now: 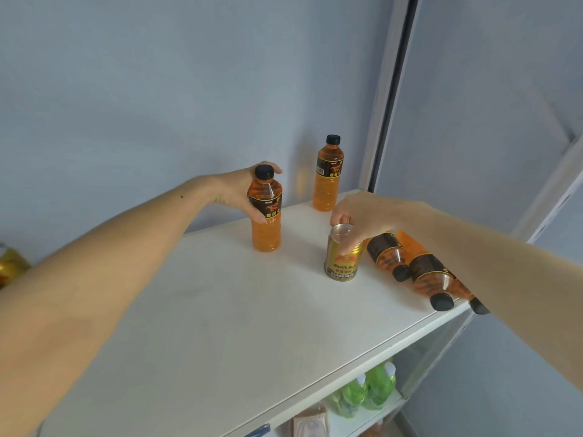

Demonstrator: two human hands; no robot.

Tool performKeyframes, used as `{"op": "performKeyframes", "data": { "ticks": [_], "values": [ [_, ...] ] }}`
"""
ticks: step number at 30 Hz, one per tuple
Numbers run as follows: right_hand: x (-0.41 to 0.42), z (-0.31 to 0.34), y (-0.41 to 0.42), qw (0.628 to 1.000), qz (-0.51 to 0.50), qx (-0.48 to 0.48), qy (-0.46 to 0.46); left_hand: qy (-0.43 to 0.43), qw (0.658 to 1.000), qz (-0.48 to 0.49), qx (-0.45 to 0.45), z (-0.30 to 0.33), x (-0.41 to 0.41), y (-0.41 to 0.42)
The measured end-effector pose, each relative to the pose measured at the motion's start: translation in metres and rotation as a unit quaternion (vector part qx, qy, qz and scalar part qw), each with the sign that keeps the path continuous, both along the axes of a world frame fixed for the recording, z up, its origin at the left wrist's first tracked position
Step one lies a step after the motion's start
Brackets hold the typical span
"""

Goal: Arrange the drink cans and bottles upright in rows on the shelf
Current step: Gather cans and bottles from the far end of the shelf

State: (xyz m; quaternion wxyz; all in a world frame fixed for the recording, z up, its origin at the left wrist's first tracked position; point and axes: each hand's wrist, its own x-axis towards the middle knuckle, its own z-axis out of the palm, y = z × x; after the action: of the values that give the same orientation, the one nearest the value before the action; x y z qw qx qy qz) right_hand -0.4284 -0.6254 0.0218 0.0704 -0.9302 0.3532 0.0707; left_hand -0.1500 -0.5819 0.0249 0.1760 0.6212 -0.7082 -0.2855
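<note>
Two bare arms reach in over a white shelf (220, 326) that fills most of the view, set against a pale blue-grey wall (157, 74).

The left hand (235, 190) is wrapped around an upright orange drink bottle (266, 228) with a black cap and dark label, fingers closed around its upper half, bottle base down on the shelf. Further back near the wall corner there's a second upright bottle (328, 175), same kind, standing on its own and well apart from the held one.

The right hand (369, 216) is over a gold can (342, 258) that reads "Wealth Bull"; the can stands upright and the fingertips are clamped on its top rim. Just to the right of the can, two more orange bottles are lying on their sides with caps pointing toward the shelf's front edge: the nearer lying bottle (389, 258) is just beside the can, and the other lying bottle (430, 279) sits partly under the right forearm. A third black cap pokes out under that arm at the edge, can't tell much more about it.

Down on a lower shelf there are green bottles (369, 389). At the far left edge a bit of another gold can (9, 266) shows.
</note>
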Motion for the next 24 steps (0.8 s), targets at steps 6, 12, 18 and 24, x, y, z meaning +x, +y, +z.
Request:
{"op": "performKeyframes", "data": {
  "ticks": [6, 12, 18, 24],
  "values": [
    [0.001, -0.004, 0.000, 1.000, -0.015, -0.004, -0.002, 0.044, 0.996, 0.072, 0.014, 0.007, 0.004, 0.010],
    [-0.001, -0.006, 0.004, 0.999, -0.029, -0.013, 0.000, -0.046, 0.987, 0.124, -0.086, 0.018, -0.012, 0.011],
    [0.000, -0.009, 0.009, 0.998, -0.048, -0.027, -0.003, -0.194, 0.957, 0.130, -0.173, 0.027, -0.025, 0.015],
    [0.012, -0.001, 0.027, 0.999, -0.037, -0.028, -0.016, -0.255, 0.947, 0.111, -0.162, 0.036, -0.028, 0.045]
  ]
}}
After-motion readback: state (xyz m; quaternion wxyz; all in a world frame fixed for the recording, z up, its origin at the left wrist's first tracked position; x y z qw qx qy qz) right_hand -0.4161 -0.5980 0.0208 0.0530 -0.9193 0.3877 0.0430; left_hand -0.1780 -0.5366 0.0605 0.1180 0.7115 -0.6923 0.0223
